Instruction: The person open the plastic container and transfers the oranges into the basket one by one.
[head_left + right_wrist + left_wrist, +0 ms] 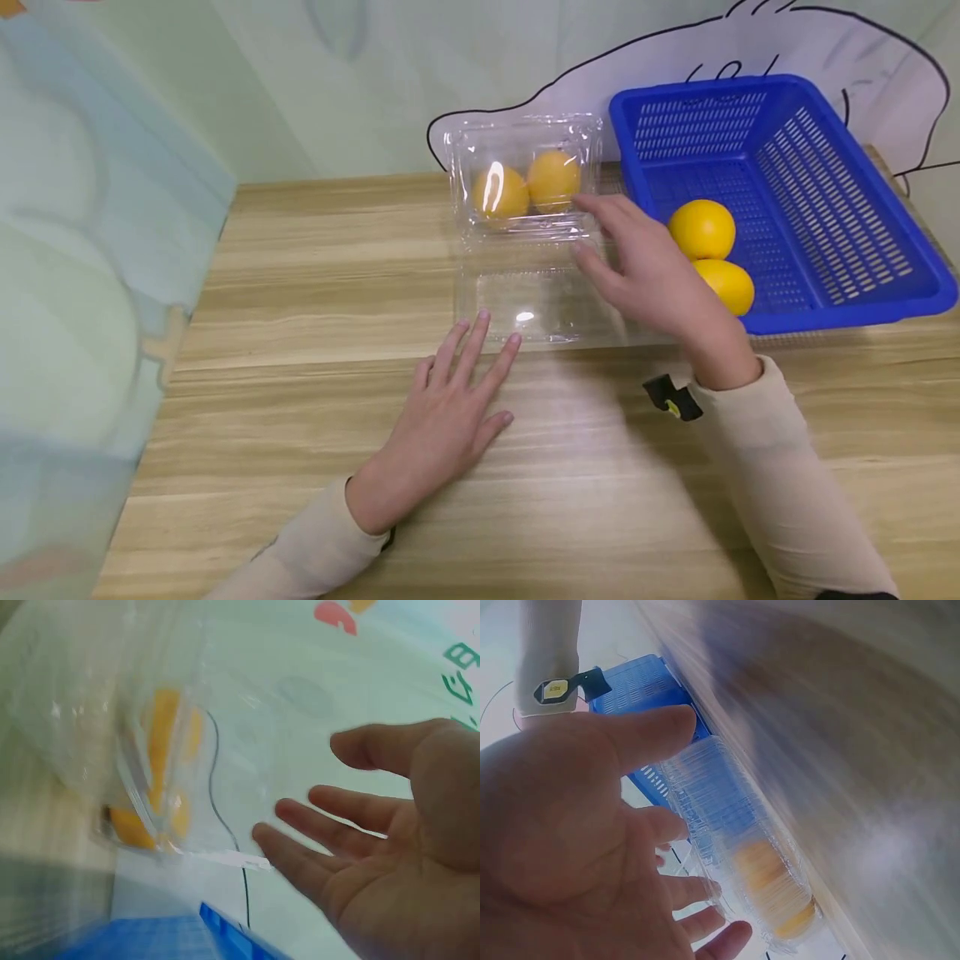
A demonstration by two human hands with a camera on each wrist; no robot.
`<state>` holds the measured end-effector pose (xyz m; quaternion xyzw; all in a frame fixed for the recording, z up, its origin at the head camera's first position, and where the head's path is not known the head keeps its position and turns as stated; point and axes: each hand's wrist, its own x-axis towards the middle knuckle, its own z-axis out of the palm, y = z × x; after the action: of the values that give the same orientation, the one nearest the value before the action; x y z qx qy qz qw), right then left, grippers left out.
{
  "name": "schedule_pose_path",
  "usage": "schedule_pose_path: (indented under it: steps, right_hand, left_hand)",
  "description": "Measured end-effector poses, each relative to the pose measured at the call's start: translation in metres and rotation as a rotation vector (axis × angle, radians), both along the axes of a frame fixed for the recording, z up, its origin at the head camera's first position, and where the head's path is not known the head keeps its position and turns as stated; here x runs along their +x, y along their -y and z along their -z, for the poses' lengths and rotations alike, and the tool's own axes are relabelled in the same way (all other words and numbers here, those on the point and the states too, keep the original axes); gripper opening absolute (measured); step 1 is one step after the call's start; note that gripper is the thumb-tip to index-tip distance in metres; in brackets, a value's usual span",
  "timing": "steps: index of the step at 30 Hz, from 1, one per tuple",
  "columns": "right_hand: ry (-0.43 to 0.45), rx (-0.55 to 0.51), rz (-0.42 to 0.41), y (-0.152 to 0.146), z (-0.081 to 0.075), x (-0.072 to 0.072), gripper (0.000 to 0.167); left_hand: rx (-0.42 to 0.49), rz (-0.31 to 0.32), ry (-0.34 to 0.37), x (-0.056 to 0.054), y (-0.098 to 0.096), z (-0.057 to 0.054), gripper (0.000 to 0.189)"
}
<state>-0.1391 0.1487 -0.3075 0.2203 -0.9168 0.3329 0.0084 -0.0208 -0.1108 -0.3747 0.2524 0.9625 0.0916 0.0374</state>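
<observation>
A clear plastic clamshell box [536, 304] lies unfolded near the back of the table. Two round yellow-orange fruits, one on the left [500, 196] and one on the right [555, 177], sit in its far half. My left hand [446, 417] is spread out, its fingertips at the near edge of the box. Over the right side of the box, my right hand [648, 267] reaches with loosely bent fingers and thumb apart. In the right wrist view nothing lies between that hand's fingers [330, 832]. The left wrist view also shows the fruits [761, 866] through the plastic.
A blue slotted basket [847, 321] stands right of the box, holding a round yellow fruit [702, 229] and an oval yellow one [727, 285]. Part of the oval fruit is hidden by my right wrist. Behind the table rises a wall [337, 100] with printed drawings.
</observation>
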Motion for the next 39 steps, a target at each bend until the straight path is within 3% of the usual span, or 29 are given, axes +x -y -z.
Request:
schedule_pose_path:
  steps: [6, 14, 19, 30, 34, 39]
  right_hand:
    - [0.198, 0.188, -0.064, 0.009, 0.01, 0.002, 0.074]
    - [0.297, 0.367, -0.093, 0.014, 0.022, 0.005, 0.088]
    - [0.324, 0.38, -0.082, 0.013, 0.03, 0.003, 0.091]
    - [0.345, 0.394, -0.058, 0.016, 0.047, 0.006, 0.096]
    - [0.34, 0.388, -0.07, 0.02, 0.049, 0.006, 0.095]
    - [0.341, 0.404, -0.071, 0.024, 0.049, 0.006, 0.094]
  left_hand:
    - [0.0, 0.005, -0.015, 0.0, 0.0, 0.001, 0.09]
    - [0.005, 0.022, -0.043, -0.002, -0.002, 0.0, 0.091]
    - [0.008, 0.027, -0.056, -0.004, -0.003, -0.002, 0.09]
    - [0.042, 0.021, 0.002, -0.009, -0.003, -0.006, 0.082]
    - [0.102, -0.004, -0.042, -0.018, 0.003, -0.011, 0.069]
    - [0.198, -0.021, -0.139, -0.036, 0.007, -0.015, 0.057]
